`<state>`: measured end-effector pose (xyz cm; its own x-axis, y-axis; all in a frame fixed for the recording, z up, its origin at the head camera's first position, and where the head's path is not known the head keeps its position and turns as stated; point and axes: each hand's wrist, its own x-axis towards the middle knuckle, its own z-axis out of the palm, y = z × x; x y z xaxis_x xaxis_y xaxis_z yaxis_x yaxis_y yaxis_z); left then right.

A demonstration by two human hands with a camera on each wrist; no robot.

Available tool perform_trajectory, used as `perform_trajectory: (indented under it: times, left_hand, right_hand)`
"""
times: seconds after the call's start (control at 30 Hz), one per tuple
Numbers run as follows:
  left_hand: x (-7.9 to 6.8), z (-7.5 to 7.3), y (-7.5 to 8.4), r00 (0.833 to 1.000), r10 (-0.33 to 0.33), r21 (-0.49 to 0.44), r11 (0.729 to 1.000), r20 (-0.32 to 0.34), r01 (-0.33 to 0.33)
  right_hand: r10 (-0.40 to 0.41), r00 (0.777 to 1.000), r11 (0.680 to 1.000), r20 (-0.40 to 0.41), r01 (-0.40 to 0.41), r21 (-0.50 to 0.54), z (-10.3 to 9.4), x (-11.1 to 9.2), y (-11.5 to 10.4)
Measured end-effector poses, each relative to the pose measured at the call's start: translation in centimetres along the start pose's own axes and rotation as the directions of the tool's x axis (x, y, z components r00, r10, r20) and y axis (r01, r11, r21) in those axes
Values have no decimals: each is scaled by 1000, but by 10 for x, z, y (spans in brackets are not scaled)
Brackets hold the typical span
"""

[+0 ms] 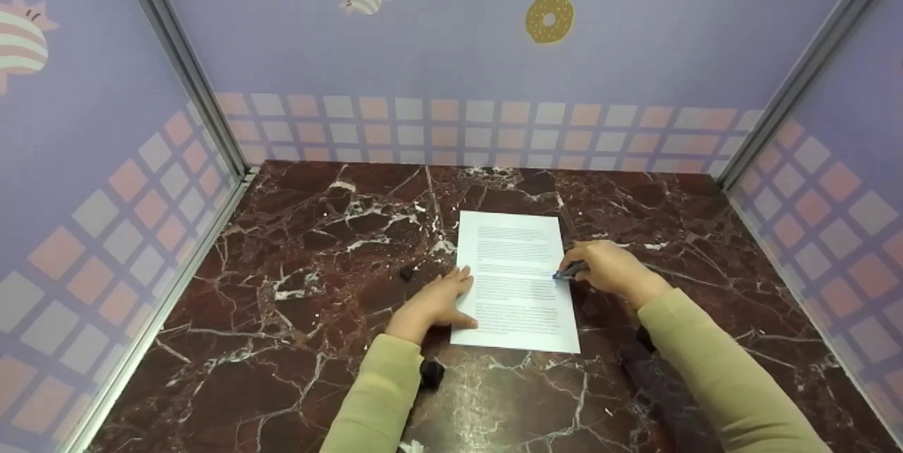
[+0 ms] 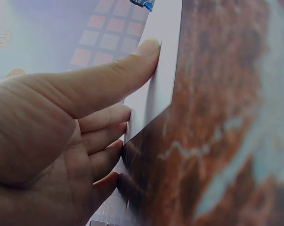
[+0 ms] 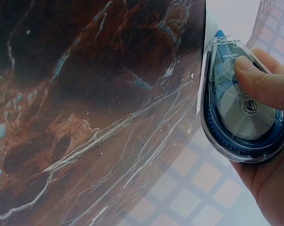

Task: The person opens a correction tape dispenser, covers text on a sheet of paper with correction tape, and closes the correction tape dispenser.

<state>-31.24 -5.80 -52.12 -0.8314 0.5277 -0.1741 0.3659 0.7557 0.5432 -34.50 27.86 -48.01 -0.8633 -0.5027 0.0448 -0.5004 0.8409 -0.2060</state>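
A white sheet of printed paper (image 1: 515,227) lies on the dark red marbled table. My left hand (image 1: 441,298) rests along its left edge, thumb and fingertips spread on the sheet's margin. In the left wrist view the straight thumb (image 2: 118,73) presses the paper near a corner. At the sheet's right edge my right hand (image 1: 607,266) grips a correction tape (image 1: 570,270). The right wrist view shows the correction tape (image 3: 240,108) as a clear, rounded case with a blue rim and a white reel inside. Its blue tip is right at the paper, over the printed lines.
The marbled table (image 1: 317,382) runs back to a purple wall (image 1: 451,51) with pink and white squares. Side panels stand at left and right. A small black piece (image 1: 407,272) lies left of the paper, and white specks dot the tabletop.
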Motion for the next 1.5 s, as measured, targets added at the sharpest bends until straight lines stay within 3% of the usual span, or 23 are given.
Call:
perform_trajectory:
  times: [1.0, 1.2, 1.5]
  left_hand:
    - [1, -2, 1, 1000, 15, 5, 1000, -18, -15]
    - [0, -1, 1, 1000, 11, 18, 1000, -12, -11]
    - [0, 0, 1, 1000, 17, 17, 1000, -9, -17]
  right_hand:
    - [-5, 997, 998, -73, 9, 63, 4, -14, 16]
    - [53, 993, 993, -103, -42, 107, 5, -21, 23]
    - [48, 985, 981, -163, -17, 191, 9, -25, 24]
